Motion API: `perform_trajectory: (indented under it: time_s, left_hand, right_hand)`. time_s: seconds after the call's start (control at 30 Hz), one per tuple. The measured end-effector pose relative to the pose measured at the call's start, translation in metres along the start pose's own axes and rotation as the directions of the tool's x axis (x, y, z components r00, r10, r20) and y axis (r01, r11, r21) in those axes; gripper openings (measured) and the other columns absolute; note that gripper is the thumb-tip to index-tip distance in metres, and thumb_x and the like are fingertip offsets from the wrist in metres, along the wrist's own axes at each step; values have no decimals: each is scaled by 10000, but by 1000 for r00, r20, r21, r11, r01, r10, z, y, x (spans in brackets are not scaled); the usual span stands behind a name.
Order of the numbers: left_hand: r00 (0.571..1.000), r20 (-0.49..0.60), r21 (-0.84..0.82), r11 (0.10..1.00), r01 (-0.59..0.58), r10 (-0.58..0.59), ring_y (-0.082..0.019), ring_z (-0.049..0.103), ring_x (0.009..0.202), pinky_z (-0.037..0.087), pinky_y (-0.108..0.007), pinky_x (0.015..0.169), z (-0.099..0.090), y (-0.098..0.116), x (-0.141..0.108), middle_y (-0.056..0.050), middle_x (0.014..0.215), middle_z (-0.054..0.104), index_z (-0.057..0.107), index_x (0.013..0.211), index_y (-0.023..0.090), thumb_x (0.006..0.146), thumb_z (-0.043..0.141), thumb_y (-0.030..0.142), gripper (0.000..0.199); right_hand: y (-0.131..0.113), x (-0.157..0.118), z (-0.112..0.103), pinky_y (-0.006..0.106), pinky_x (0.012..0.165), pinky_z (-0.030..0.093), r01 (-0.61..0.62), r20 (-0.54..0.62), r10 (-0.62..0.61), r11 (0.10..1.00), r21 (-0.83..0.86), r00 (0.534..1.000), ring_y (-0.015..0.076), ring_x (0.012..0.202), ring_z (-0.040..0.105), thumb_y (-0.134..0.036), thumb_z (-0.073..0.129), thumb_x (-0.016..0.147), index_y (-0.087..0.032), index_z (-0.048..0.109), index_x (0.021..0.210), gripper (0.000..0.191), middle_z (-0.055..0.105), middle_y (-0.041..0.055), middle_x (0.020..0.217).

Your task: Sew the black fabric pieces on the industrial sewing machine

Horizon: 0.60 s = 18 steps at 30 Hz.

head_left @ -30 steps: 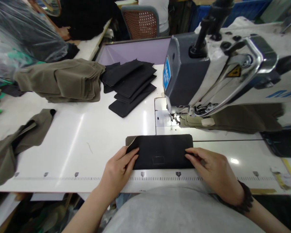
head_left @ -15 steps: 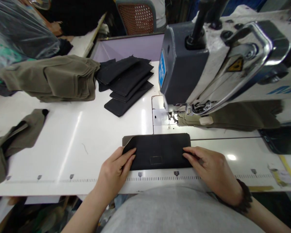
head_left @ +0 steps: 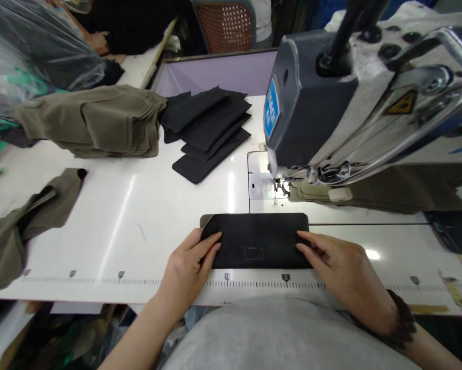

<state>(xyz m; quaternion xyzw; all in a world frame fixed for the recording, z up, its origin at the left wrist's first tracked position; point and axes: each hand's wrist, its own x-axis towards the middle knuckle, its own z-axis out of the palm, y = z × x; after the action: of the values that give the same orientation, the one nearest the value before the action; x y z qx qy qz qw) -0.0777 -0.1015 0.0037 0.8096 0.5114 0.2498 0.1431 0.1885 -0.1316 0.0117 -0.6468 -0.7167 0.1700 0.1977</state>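
A black fabric piece [head_left: 269, 234] with a small stitched or drawn rectangle lies near the table's front edge, over an olive layer that shows at its upper left corner. My left hand [head_left: 192, 259] pinches its left end, lifting the corner slightly. The fingers of my right hand [head_left: 336, 262] pinch the right end. Just beyond the fabric is the needle area of a sewing machine [head_left: 319, 103]; the fabric is not under the needle.
Folded black pieces [head_left: 211, 128] and an olive fabric stack [head_left: 95, 121] lie at the back left. More olive cloth rests at the left [head_left: 41, 216] and behind the needle [head_left: 400, 187]. A printed ruler [head_left: 254, 283] runs along the front edge.
The whole view has shifted a little, so most things appear farther right. Both hands keep the same grip on the black fabric, which has hardly moved on the table.
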Motion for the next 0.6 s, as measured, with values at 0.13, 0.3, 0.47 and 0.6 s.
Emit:
perform_trajectory:
  time_s: [0.13,0.3,0.47,0.6]
  left_hand:
    - [993,38,-81,990,117,-114,-117,546,640,499,-220,570,-4,-1,2,-21,726,536,644,932,158,838,489,233,196]
    - [980,61,-124,973,194,-188,-128,558,693,515,-247,633,-5,-1,2,-31,775,550,645,941,155,812,522,196,183]
    - [971,73,-111,966,235,-228,-136,554,726,518,-271,692,-3,2,2,-40,807,537,637,968,128,774,577,146,204]
    - [973,67,-99,969,226,-220,-138,556,732,520,-271,699,-2,1,0,-43,815,532,625,993,119,772,587,144,227]
  right_hand:
    - [3,-1,2,299,567,531,7,-15,-7,1000,-9,1000,185,621,643,-349,441,820,-160,665,908,307,690,41,759]
    - [8,-1,6,309,507,516,33,-65,-35,999,-27,997,198,577,639,-422,416,821,-183,672,872,353,689,47,730]
    - [12,-3,7,315,474,503,42,-66,-46,997,-66,997,201,539,629,-485,408,811,-204,666,872,386,684,33,692]
    - [16,-6,9,328,475,498,30,-57,-33,998,-52,998,212,543,628,-516,406,800,-210,664,866,406,684,34,699]
